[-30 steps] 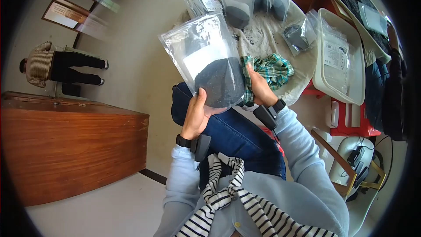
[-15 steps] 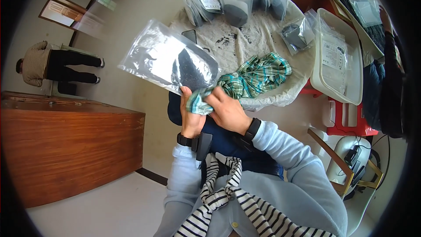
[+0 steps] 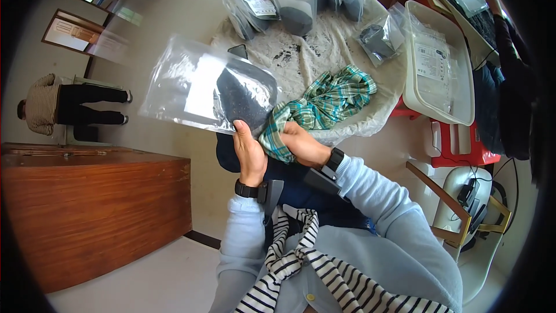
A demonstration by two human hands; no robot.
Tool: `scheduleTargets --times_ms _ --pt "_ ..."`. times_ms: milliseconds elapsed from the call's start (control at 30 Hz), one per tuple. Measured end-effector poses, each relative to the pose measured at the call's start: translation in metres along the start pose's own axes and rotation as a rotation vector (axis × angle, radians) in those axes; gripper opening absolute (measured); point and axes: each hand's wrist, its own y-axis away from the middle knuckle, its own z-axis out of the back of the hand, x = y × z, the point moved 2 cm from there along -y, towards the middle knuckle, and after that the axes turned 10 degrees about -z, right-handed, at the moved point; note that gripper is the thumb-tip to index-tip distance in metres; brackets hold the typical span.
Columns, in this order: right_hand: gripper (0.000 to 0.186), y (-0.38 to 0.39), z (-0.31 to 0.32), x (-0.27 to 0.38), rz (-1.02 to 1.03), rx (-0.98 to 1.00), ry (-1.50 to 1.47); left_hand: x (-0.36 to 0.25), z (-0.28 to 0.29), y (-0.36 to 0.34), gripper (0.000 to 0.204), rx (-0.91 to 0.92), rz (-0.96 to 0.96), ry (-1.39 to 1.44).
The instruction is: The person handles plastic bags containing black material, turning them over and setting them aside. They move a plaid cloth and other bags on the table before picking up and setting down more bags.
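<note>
My left hand (image 3: 250, 155) grips the near edge of a clear plastic bag (image 3: 174, 90), its thumb on top and the other fingers hidden beneath. Inside the bag lies dark grey, grainy-looking material (image 3: 246, 95). Close beside it, my right hand (image 3: 307, 145) is closed on one end of a green, teal and white plaid cloth (image 3: 339, 98). That end bunches between the two hands, by the bag's lower right corner. The rest of the cloth lies crumpled on the near part of a round table covered in pale, stained cloth (image 3: 341, 43).
Several filled clear bags (image 3: 295, 14) stand along the table's far edge; another bag (image 3: 379, 40) lies at right. A white bin (image 3: 411, 81) holds flat plastic packs beside the table, near a red stool (image 3: 463, 145). A wooden cabinet (image 3: 98, 208) stands left. Two people are nearby.
My right hand has drawn back slightly from the bag, and the cloth end hangs looser below it. The bag has shifted a little left. The whole view has moved slightly.
</note>
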Motion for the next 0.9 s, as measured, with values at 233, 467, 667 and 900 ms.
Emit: scheduleTargets --times_ms 233,467,667,900 --pt "0.016 0.004 0.014 0.010 0.126 0.090 0.319 -0.001 -0.005 0.002 0.060 0.038 0.004 0.155" --pt "0.012 0.013 0.011 0.009 -0.112 0.150 0.108 0.004 -0.007 0.004 0.059 0.077 -0.006 0.164" --pt "0.012 0.008 0.034 0.009 -0.164 0.213 0.311 0.004 -0.008 0.010 0.058 0.098 -0.005 0.101" --pt "0.025 0.010 0.088 0.031 0.048 0.126 -0.503 -0.004 0.003 0.005 0.056 0.040 -0.016 0.189"
